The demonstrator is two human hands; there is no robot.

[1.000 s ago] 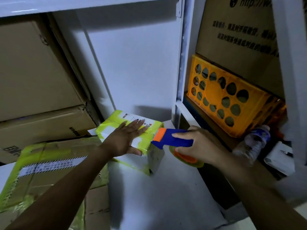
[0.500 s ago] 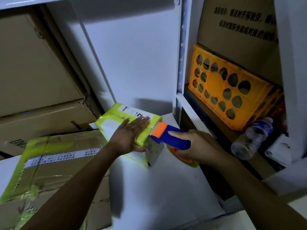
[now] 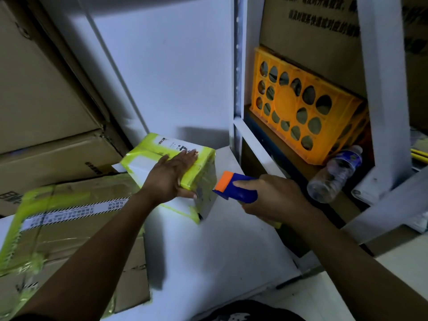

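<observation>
Pressing flat with straight fingers, your left hand [image 3: 171, 179] pins the one small yellow-taped parcel [image 3: 148, 162] to the white shelf [image 3: 220, 256] so it cannot slide. Your right hand [image 3: 275, 200] wraps the single blue-and-orange tape dispenser [image 3: 240, 192], its orange end just beside the parcel's near side, possibly touching. Farther back: one water bottle [image 3: 335, 174], one orange crate [image 3: 301, 112].

One wide-angle camera, worn on the person's head, looks forward and steeply down at the white counter [image 3: 220, 251] from close range. The left hand [image 3: 170, 178] and right hand [image 3: 274, 198] sit mid-frame, stacked cartons [image 3: 46, 93] fill the left edge, and an orange crate [image 3: 287, 99] the upper right.
</observation>
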